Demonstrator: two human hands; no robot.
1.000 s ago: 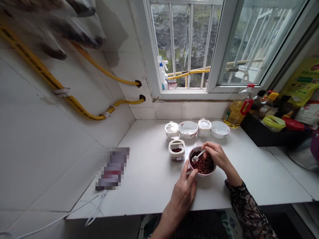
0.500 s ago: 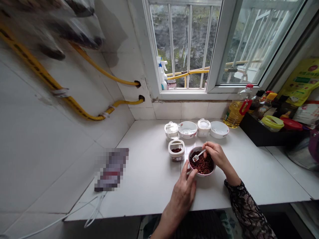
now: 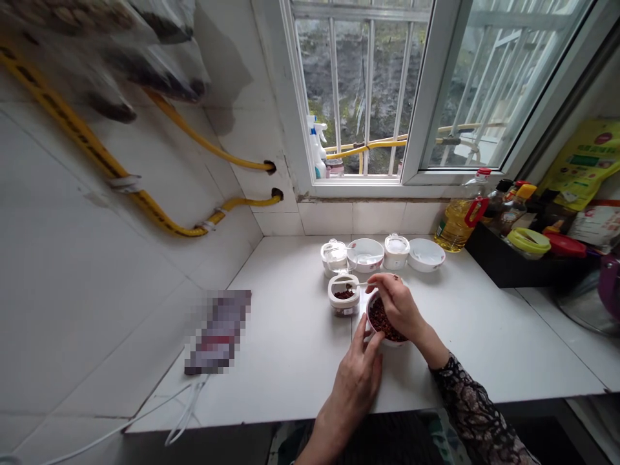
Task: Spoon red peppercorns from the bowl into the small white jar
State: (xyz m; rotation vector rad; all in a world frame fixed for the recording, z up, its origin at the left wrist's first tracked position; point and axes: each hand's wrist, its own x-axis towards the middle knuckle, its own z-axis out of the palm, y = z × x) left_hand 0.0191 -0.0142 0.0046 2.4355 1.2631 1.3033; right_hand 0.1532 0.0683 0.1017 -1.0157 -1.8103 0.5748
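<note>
My right hand (image 3: 398, 305) is closed on a small white spoon (image 3: 361, 284), whose far end is over the mouth of a clear jar with a white rim (image 3: 344, 310). Dark red grains that look like Sichuan peppercorns lie inside that jar. More of the same peppercorns (image 3: 380, 320) fill a white bowl (image 3: 398, 343), partly covered by my right hand. My left hand (image 3: 356, 374) grips the bowl's near left side between thumb and fingers. What the spoon carries is too small to make out.
Behind the jar stand two lidded white jars (image 3: 334, 256) and two white bowls (image 3: 426, 256). An oil bottle (image 3: 455, 223) and a black box of condiments (image 3: 494, 258) are at the right. A blurred-out object (image 3: 220, 332) with a white cable lies on the left of the counter (image 3: 285, 361).
My right hand has moved left with the spoon, from inside the bowl to over the open jar. The left hand stays on the bowl.
</note>
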